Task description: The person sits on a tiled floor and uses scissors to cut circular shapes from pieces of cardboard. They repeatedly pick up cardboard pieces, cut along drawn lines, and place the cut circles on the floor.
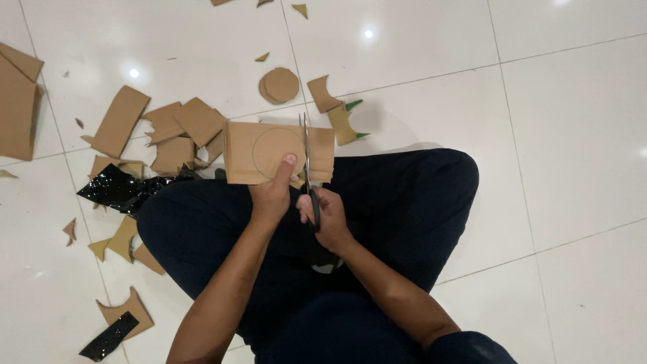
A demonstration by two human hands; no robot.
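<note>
The left hand (273,195) pinches the cardboard sheet (259,152) by its near edge, thumb on the drawn circle (278,152), while the right hand (325,214), closed around the scissors (307,168), points their blades straight away along the circle's right side.

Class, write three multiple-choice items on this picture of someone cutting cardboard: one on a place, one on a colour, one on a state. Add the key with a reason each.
1. Where does the cut cardboard disc lie?
A. on the floor beyond the held cardboard sheet
B. on the person's lap
C. under the scissors

2. What colour is the crumpled plastic piece?
A. white
B. black
C. red

3. How is the sheet held?
A. flat on the tiles
B. folded in half
C. raised, gripped by the left hand

Key: 1 A, it rests on the tiles past the sheet; 2 B, it is glossy black; 3 C, the thumb presses it while the right hand works the scissors.
</note>
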